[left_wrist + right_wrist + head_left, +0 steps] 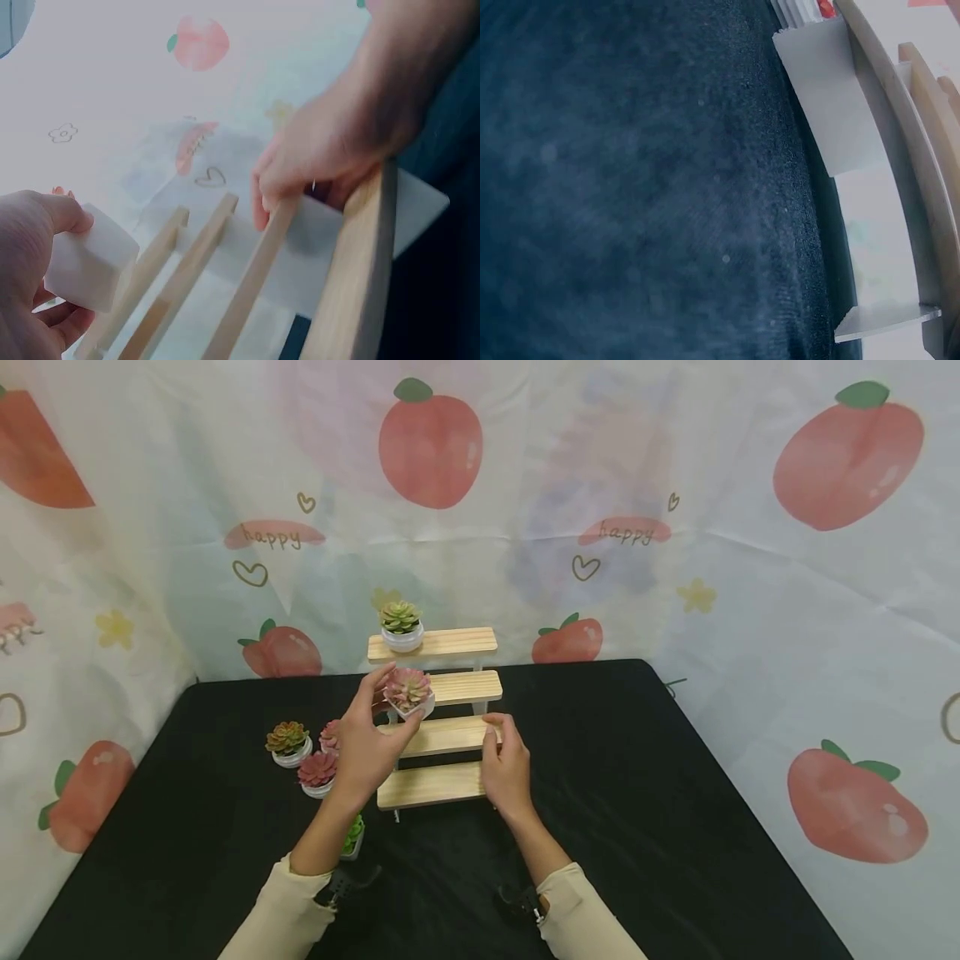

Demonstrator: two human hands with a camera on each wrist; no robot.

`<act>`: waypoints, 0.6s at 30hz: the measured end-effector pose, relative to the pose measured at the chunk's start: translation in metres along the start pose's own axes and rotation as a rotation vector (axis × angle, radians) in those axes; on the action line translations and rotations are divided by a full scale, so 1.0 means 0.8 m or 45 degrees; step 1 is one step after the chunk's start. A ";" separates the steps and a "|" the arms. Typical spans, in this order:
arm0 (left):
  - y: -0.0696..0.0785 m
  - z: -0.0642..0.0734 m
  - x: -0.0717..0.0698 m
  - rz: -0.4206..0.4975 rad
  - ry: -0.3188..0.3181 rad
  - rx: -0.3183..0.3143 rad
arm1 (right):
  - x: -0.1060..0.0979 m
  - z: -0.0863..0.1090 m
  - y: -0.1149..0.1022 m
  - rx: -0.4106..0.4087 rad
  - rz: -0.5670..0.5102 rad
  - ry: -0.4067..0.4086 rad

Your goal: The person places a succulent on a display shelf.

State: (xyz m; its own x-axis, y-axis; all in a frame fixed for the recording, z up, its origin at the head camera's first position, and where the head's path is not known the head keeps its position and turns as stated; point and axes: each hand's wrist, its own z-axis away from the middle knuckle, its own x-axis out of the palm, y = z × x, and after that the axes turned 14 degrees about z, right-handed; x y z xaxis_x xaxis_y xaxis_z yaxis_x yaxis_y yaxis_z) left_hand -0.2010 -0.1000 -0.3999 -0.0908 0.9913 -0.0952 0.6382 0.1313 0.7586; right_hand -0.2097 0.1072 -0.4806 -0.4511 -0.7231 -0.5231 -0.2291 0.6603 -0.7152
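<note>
In the head view my left hand (362,747) holds a pink succulent (407,691) in a white pot between thumb and fingers, in front of the second-highest board of a four-tier wooden stand (431,785). The pot's white side (86,259) faces the left wrist camera. My right hand (507,770) grips the stand's right end near the two lower boards; in the left wrist view its fingers (274,176) curl over a board edge. A green succulent (401,620) in a round white pot stands on the left of the top board. The right wrist view shows only the stand's side (877,217).
Left of the stand, on the black cloth (637,827), are an orange-green succulent (287,739), two pink succulents, the nearer one (317,770) partly behind my left arm, and a green one (354,835). A peach-printed curtain (495,568) hangs behind.
</note>
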 end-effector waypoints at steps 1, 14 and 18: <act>0.001 -0.002 0.004 0.002 -0.003 -0.007 | 0.000 0.000 0.000 0.004 0.003 -0.004; 0.000 -0.043 0.048 0.060 -0.036 0.026 | 0.001 0.000 0.000 -0.008 0.007 -0.016; -0.004 -0.057 0.063 0.061 -0.022 0.036 | 0.001 -0.001 0.002 0.003 0.004 -0.024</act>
State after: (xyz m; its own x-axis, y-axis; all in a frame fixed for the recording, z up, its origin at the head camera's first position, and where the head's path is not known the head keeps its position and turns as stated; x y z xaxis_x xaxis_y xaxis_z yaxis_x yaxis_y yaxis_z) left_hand -0.2429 -0.0506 -0.3777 -0.0463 0.9964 -0.0705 0.6629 0.0834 0.7440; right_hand -0.2107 0.1079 -0.4818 -0.4355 -0.7248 -0.5339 -0.2256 0.6620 -0.7147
